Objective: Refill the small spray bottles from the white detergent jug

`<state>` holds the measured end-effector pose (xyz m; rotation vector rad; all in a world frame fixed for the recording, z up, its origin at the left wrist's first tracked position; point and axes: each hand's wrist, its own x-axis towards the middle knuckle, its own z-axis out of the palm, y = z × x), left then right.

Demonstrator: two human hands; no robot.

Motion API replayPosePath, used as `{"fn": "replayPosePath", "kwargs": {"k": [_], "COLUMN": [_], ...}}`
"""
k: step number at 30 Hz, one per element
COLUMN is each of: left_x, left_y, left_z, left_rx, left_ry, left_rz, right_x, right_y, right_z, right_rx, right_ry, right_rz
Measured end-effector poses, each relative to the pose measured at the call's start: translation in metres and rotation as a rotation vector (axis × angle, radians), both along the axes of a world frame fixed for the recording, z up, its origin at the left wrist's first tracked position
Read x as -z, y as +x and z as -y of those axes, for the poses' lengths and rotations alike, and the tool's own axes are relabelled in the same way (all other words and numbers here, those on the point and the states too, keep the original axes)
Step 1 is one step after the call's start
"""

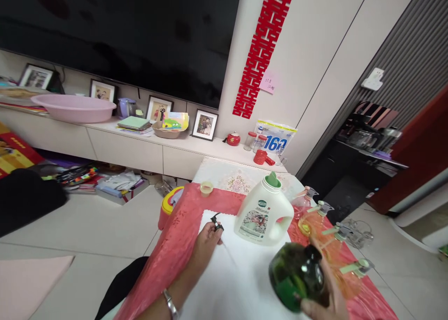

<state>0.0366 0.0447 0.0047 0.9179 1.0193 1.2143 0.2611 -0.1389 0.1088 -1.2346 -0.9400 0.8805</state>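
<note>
My left hand (209, 238), a metal band on its wrist, pinches a small black pump top (217, 223) above the white sheet (224, 287). A dark green, rounded bottle (297, 275) is gripped in my right hand (331, 292), tilted with its black neck toward the upper right; motion blurs it. Between and beyond my hands stands a big white laundry jug (261, 212), uncapped, with a green spout at its mouth. A small pale cap (206, 188) rests on the red tablecloth (189, 203) near the table's far left corner.
Several clear pump bottles with green tops (341, 233) line the table's right side. A yellow-rimmed bin (171, 201) stands left of the table. Behind it runs a low white cabinet (126, 147) bearing a pink basin (75, 107), photo frames, and red-lidded jars (250, 141).
</note>
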Motion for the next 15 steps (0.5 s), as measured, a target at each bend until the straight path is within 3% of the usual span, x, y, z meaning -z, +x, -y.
{"fn": "replayPosePath", "kwargs": {"k": [4, 7, 11, 15], "left_x": [0.002, 0.004, 0.002, 0.001], "left_y": [0.0, 0.001, 0.0, 0.0], "left_z": [0.001, 0.0, 0.0, 0.001], "left_rx": [0.02, 0.025, 0.033, 0.038], "left_ry": [0.005, -0.001, 0.005, -0.011], "left_rz": [0.015, 0.026, 0.039, 0.057], "right_x": [-0.067, -0.106, -0.143, -0.162], "right_y": [0.029, 0.049, 0.058, 0.059], "right_z": [-0.025, -0.049, -0.076, -0.098], "right_rx": [0.08, 0.154, 0.189, 0.185], "right_ry": [-0.031, -0.034, -0.089, -0.13], "right_rz": [0.284, 0.598, 0.887, 1.11]}}
